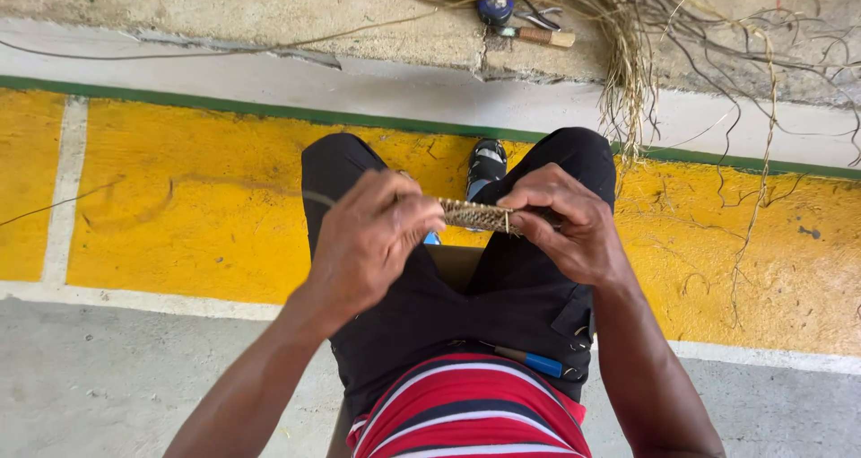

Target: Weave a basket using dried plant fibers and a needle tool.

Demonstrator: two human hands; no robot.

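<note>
A narrow woven strip of dried straw-coloured fibre [477, 215] lies level above my knees, held between both hands. My left hand [372, 236] is closed on its left end, and a thin loose strand runs out to the left from under the fingers. My right hand [568, 222] grips the right part of the strip, fingers curled over it. I sit on a seat, in black trousers and a red striped shirt.
A bundle of dried fibre [619, 27] hangs over the concrete ledge at top right, with loose strands trailing across the yellow painted floor [179, 198]. A wooden-handled tool [536, 35] and a dark blue spool [495, 8] lie on the ledge. A blue pen [536, 363] sits at my waist.
</note>
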